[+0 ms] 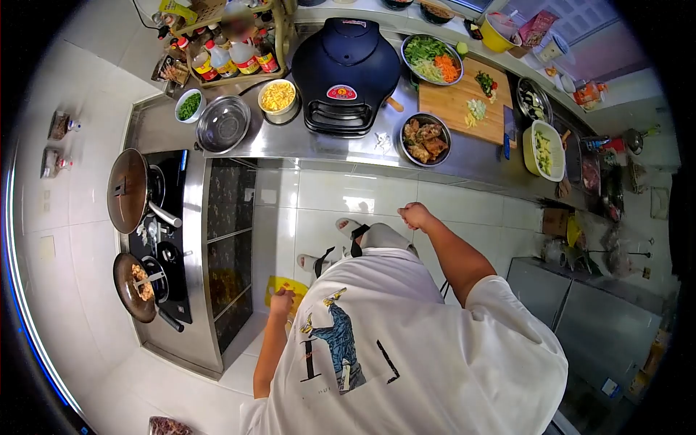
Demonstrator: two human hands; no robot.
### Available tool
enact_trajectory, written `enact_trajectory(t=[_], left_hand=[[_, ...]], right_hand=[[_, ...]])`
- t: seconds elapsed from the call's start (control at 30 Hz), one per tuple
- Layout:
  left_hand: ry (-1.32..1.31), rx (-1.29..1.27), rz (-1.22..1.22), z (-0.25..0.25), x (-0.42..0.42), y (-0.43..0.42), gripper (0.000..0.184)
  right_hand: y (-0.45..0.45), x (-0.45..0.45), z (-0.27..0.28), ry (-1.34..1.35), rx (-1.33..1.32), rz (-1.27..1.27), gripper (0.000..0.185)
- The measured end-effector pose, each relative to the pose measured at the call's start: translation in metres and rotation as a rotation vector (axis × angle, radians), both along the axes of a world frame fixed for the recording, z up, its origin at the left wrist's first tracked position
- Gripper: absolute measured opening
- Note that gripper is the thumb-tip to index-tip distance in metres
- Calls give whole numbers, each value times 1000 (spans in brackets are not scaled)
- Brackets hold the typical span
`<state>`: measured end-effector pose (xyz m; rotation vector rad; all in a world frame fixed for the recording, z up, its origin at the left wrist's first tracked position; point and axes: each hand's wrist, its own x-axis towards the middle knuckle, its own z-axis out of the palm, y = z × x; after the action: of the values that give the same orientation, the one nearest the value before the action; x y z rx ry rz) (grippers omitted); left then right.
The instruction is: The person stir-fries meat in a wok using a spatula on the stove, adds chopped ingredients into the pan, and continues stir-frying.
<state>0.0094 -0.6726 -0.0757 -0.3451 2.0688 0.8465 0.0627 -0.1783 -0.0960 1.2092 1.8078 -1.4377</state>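
My left hand (282, 300) hangs at my left side with its fingers curled, over a yellow patterned object (299, 287) low down; whether they touch, or whether the hand holds anything, I cannot make out. My right hand (415, 216) is in front of my body above the tiled floor, closed, with nothing visible in it. Beyond it on the counter are a bowl of browned meat pieces (426, 140) and a black electric griddle (346, 80) with its lid down. A wok holding food and a spatula (135, 287) is on the stove to my left.
Another wok (128, 190) sits farther up the stove, its handle pointing toward the floor area. Along the steel counter (326, 148) are a glass bowl (223, 125), a bowl of yellow food (278, 97), a cutting board (464, 98), a vegetable bowl (429, 59) and a bottle rack.
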Motion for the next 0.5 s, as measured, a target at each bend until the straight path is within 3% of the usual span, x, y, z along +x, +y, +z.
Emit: enact_trajectory(t=[0.13,0.33,0.4,0.5], left_hand=[[-73,19,138,8,13,8,25],[-6,24,4,20,16,22,25],[-7,-13,-4,15,14,24,25],[-46,-47,32,6,6,26,24]], right_hand=[[5,-3,-8,26,5,18,29],[16,2,-18,-6,22,43,25],[23,4,-21,-101,6,156,10],[31,7,-20,-127,-13,116,7]])
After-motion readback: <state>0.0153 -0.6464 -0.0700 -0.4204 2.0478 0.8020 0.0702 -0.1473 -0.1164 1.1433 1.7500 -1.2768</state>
